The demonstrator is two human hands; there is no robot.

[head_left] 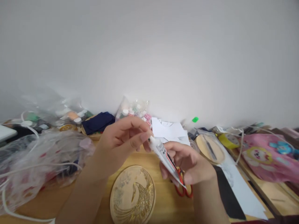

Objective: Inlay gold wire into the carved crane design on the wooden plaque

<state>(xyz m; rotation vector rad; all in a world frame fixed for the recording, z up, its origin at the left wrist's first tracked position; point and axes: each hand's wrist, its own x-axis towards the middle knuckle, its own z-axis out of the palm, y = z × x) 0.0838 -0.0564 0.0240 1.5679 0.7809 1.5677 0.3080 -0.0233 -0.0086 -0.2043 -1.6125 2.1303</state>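
A white tube (pixel 163 157) with black and red print hangs tilted above the table, its nozzle end up and to the left. My right hand (pixel 190 163) is closed round the tube's body. The fingers of my left hand (pixel 127 140) are pinched at the tube's top end, by the cap. Below my left hand lies a round wooden disc (pixel 133 194) with a raised golden bird and floral pattern. Red-handled scissors (pixel 184 190) lie under my right hand, partly hidden by it.
Clear plastic bags (pixel 46 161) and white cables fill the left. A dark blue cloth (pixel 99 122), a bag of small bottles (pixel 134 110) and white papers (pixel 169 129) stand behind. To the right are an oval wooden piece (pixel 207 147), a black sheet (pixel 227 193) and a pink bag (pixel 268 157).
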